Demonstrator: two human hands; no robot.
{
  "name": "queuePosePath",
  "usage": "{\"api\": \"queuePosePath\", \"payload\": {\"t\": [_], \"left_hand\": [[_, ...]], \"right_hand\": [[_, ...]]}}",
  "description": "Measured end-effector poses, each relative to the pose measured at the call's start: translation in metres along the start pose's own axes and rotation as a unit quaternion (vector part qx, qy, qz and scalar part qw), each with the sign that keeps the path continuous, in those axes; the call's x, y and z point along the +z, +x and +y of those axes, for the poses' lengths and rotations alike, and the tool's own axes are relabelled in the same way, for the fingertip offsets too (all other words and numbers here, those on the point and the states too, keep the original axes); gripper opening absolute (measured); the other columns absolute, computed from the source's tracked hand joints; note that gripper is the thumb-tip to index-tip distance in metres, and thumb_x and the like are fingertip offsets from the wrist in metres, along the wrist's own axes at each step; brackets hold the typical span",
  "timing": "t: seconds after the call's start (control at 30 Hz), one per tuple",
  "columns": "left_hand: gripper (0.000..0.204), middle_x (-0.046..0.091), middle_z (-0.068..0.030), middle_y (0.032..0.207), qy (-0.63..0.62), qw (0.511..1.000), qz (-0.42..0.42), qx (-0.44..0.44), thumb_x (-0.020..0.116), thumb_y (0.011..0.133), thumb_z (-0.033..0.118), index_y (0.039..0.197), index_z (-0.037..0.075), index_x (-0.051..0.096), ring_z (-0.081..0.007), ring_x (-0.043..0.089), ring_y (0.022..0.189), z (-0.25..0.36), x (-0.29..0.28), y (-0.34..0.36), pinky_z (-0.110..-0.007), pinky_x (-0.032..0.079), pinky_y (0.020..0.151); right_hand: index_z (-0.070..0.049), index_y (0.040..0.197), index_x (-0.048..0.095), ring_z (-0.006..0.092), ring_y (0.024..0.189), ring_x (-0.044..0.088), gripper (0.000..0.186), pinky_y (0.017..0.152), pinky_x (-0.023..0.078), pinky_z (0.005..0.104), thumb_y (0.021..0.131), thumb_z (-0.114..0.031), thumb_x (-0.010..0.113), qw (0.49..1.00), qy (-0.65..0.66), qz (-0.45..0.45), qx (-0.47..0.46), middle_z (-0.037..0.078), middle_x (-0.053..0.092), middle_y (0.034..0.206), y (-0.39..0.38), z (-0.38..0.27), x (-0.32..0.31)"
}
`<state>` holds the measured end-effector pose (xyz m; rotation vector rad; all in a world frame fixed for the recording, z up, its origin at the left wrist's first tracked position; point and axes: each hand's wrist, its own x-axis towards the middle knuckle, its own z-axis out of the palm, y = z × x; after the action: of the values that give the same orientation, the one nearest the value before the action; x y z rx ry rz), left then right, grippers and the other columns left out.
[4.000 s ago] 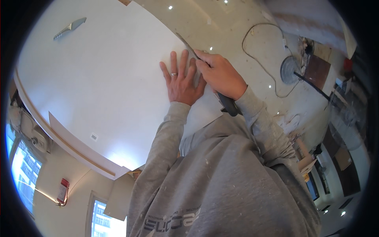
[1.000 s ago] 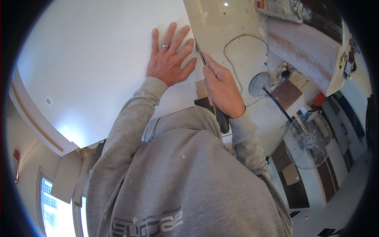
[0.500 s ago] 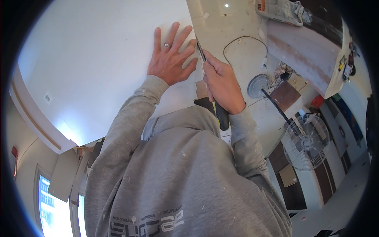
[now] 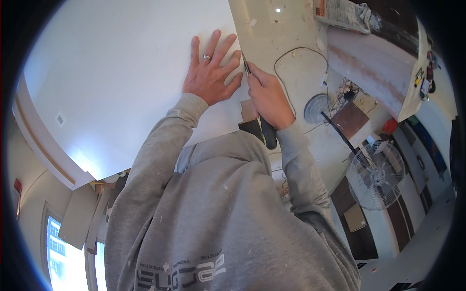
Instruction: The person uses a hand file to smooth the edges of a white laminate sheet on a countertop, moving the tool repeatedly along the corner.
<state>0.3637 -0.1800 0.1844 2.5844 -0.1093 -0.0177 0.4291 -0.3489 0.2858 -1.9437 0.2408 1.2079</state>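
Observation:
A large white panel [image 4: 116, 72] spreads across the upper left. My left hand [image 4: 211, 76] lies flat on it near its right edge, fingers spread, with a ring on one finger. Just right of that edge, my right hand [image 4: 271, 99] is closed around what looks like a file [image 4: 268, 135]. Its black handle with a yellow-green stripe sticks out below the hand toward me. The narrow dark metal blade points away, along the panel's edge close to my left thumb and forefinger. Its far end is partly hidden at the edge.
On the right stands a fan [image 4: 377, 175] with a round wire cage, a dark pole and a round base [image 4: 317, 108]. A cable [image 4: 287, 52] curves over the tiled floor. Beyond it is a pale, stained board-like surface [image 4: 371, 63]. Small tools [image 4: 425, 87] lie at the far right.
My right hand and the file have shifted slightly away from me and leftward along the panel edge. Less blade shows beyond the hand. My left hand stays nearly in place.

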Motion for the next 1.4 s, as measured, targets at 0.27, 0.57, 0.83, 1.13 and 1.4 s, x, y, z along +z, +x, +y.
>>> {"api": "queuePosePath", "payload": {"t": [0.27,0.57,0.83,1.13,1.4], "left_hand": [[0.047,0.038,-0.0026,0.178,0.003,1.000,0.006,0.006,0.071,0.098,0.045,0.138,0.020,0.070,-0.0332,0.019,0.171,-0.001,0.000,0.002,-0.077,0.009,0.132],[0.048,0.037,-0.0024,0.178,0.009,1.000,0.004,0.006,0.071,0.098,0.046,0.139,0.021,0.069,-0.0332,0.019,0.170,0.001,0.001,0.003,-0.076,0.009,0.133],[0.048,0.038,-0.0029,0.177,0.011,1.000,-0.004,0.007,0.071,0.098,0.046,0.140,0.021,0.069,-0.0331,0.019,0.170,0.000,-0.001,0.005,-0.076,0.009,0.133],[0.048,0.038,-0.0031,0.177,0.005,1.000,0.011,0.011,0.070,0.098,0.046,0.139,0.020,0.070,-0.0326,0.020,0.170,0.000,0.000,0.002,-0.076,0.010,0.133],[0.053,0.035,-0.0032,0.180,0.011,1.000,-0.011,0.002,0.072,0.098,0.047,0.143,0.019,0.070,-0.0335,0.017,0.171,0.000,-0.001,0.002,-0.075,0.006,0.133]], "right_hand": [[0.005,0.156,0.057,0.0253,0.065,0.069,0.052,0.069,0.056,0.0422,0.110,-0.019,0.049,0.999,0.034,0.005,0.008,0.020,0.065,0.073,0.000,-0.002,-0.001],[0.006,0.157,0.056,0.0208,0.055,0.063,0.053,0.060,0.053,0.0392,0.111,-0.019,0.048,0.999,0.011,0.028,-0.034,0.015,0.063,0.068,0.003,0.002,0.003],[0.005,0.155,0.058,0.0235,0.058,0.066,0.051,0.064,0.054,0.0402,0.111,-0.020,0.049,0.997,-0.008,0.043,-0.058,0.018,0.066,0.073,0.011,0.028,0.005],[0.005,0.155,0.058,0.0225,0.063,0.066,0.051,0.068,0.054,0.0404,0.111,-0.020,0.050,0.999,0.009,0.024,-0.022,0.016,0.064,0.074,-0.003,0.011,0.000],[0.004,0.155,0.059,0.0193,0.058,0.062,0.050,0.062,0.053,0.0399,0.111,-0.018,0.049,0.999,0.022,0.014,-0.034,0.012,0.061,0.070,-0.004,0.000,0.001]]}}
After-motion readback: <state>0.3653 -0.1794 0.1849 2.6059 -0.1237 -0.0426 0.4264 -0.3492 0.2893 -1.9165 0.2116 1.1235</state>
